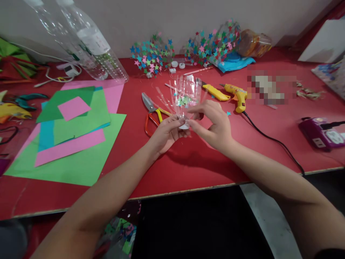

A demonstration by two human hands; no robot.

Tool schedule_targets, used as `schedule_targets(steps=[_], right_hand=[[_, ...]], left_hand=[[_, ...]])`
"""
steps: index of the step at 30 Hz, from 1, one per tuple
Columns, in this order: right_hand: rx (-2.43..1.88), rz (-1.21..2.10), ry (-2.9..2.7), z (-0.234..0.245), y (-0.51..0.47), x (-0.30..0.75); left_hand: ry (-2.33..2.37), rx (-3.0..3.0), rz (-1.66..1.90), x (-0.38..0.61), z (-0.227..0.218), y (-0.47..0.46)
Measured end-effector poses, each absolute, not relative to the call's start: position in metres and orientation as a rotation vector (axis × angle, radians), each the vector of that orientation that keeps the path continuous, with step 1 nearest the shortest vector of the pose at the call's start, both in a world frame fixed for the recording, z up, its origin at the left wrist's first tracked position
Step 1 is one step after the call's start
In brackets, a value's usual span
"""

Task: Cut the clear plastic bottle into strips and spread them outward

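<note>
My left hand (171, 131) is closed around the neck of a cut clear plastic bottle top (188, 88), just above the red table. Its white cap points towards me, and the body is sliced into thin strips that fan out away from me. Green star pieces show inside it. My right hand (212, 124) is at the right side of the neck, thumb and index finger apart, fingertips close to the strips; whether they touch is unclear. Red-and-yellow-handled shears (151, 108) lie just left of the bottle top. A yellow utility knife (215, 92) lies behind my right hand.
A yellow glue gun (237, 96) trails its black cord over the front edge. Coloured paper sheets (81, 126) cover the left side. Two plastic bottles (94, 43) lean on the wall, beside star-covered pieces (152, 54). A purple power strip (320, 135) sits right.
</note>
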State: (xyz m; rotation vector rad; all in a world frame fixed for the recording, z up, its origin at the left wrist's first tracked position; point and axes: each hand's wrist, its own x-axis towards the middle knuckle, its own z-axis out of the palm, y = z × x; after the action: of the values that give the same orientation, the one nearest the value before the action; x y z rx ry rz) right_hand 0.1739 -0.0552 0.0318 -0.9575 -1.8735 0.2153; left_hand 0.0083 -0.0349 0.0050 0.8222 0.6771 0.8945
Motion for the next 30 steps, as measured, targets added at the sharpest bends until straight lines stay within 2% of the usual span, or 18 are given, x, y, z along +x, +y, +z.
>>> schedule_targets(steps=[30], right_hand=[[-1.154, 0.439, -1.745, 0.0272, -0.0506, 0.1715]], left_hand=[[0.751, 0.857, 0.893, 0.0098, 0.0050, -0.0345]])
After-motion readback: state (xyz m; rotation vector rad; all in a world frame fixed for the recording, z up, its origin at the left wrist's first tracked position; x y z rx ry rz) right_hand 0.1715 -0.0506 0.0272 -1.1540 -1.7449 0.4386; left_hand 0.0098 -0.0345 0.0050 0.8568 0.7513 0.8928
